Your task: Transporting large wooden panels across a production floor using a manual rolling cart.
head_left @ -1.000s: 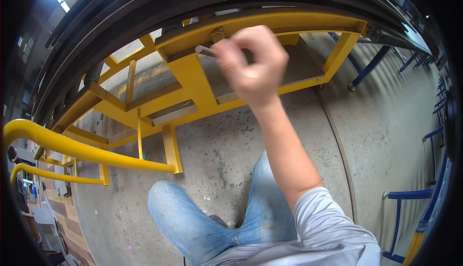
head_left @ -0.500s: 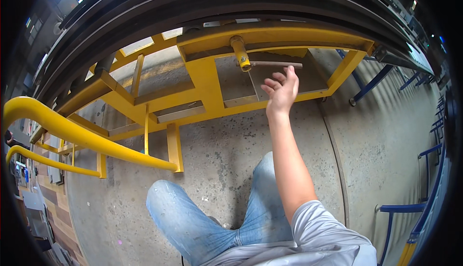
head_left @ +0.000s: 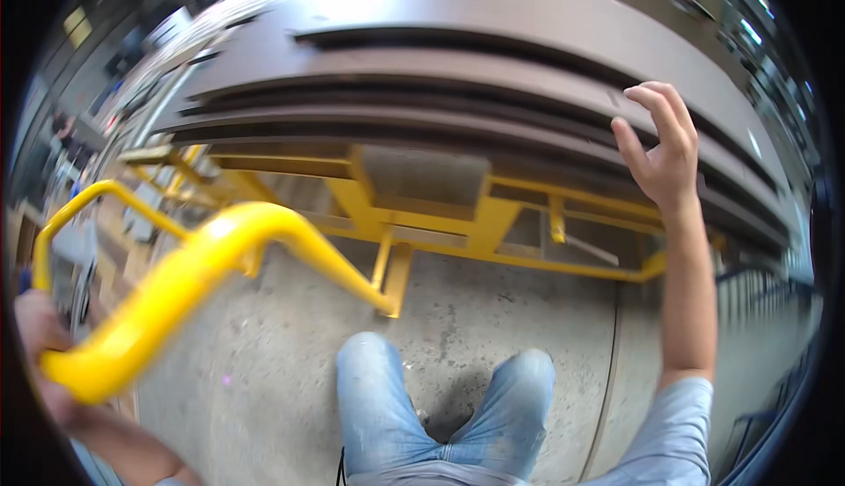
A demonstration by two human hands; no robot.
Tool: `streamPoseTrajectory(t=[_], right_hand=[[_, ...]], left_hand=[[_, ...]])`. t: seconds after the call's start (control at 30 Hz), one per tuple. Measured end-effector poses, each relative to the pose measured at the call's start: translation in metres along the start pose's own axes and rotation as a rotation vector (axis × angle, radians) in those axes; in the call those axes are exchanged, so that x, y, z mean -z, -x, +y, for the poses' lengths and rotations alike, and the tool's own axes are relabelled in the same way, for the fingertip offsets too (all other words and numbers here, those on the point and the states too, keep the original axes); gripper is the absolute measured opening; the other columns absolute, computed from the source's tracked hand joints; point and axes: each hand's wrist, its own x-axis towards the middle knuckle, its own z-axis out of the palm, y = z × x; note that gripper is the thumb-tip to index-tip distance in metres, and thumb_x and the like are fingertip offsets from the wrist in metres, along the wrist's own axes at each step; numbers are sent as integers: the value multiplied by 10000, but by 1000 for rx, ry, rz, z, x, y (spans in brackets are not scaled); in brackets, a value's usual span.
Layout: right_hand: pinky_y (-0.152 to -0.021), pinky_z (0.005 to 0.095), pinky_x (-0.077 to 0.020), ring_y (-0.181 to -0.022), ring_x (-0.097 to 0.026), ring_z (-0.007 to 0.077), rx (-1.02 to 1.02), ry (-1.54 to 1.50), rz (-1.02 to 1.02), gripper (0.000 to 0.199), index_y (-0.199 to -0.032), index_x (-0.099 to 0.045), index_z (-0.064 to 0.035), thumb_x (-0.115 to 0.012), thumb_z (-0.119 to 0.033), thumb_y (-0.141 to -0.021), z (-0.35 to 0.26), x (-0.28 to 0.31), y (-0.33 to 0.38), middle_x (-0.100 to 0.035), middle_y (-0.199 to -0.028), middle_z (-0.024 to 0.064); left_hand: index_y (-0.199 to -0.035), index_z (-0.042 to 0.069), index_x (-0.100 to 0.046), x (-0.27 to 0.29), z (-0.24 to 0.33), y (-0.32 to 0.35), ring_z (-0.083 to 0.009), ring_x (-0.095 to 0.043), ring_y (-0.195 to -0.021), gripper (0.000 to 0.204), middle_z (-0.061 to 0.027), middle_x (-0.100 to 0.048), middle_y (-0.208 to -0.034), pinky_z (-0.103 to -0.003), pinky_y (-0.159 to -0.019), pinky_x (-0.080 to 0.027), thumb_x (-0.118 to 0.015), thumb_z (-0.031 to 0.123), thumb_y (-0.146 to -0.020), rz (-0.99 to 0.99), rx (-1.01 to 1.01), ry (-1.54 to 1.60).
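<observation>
At the far left my left hand is wrapped round the thick yellow tubular handle; motion and the picture's rim blur its fingers. My right hand is raised on the right with its fingers bent and apart, nothing in them. In the picture it overlaps the front edges of a stack of large dark brown boards; whether it touches them I cannot tell. The boards lie flat, unevenly stacked, on a yellow steel frame cart that carries the handle.
Below the cart and round my knees lies a speckled concrete floor with a dark seam on the right. A loose strip rests low within the cart's frame. Blue metal racks stand at the right edge.
My right hand has moved up and right, from beside the cart's short tube to the boards. My left hand has come into view on the handle. The view has tilted up, showing the boards' top.
</observation>
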Motion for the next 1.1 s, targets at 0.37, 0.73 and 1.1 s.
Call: streamPoseTrajectory(t=[0.37,0.73,1.1], right_hand=[[-1105,529,-114,-1336,-198,430,220,-79,-1065,827,-1345,-383,-73,-684,-447,-672,72,-86,-158,-220,-1453,231],[-1029,647,-160,-1229,-313,494,277,-233,-988,641,-1244,-483,-85,-703,-273,-673,71,-111,-174,-322,-1370,270],[-1055,609,-135,-1276,-246,485,235,-255,-993,690,-1347,-379,-74,-651,-262,-742,49,-177,-226,-225,-1424,267]], left_hand=[[-479,155,-489,13,44,-83,-192,-399,-354,293,1,-403,-413,-319,-409,-277,-730,321,-492,-342,340,284],[-567,115,-574,16,46,-78,-204,-461,-453,136,-15,-484,-499,-330,-485,-343,-545,97,-436,-139,497,114],[-576,118,-570,9,47,-95,-206,-457,-493,110,-16,-485,-528,-333,-511,-343,-548,131,-468,-267,520,64]])
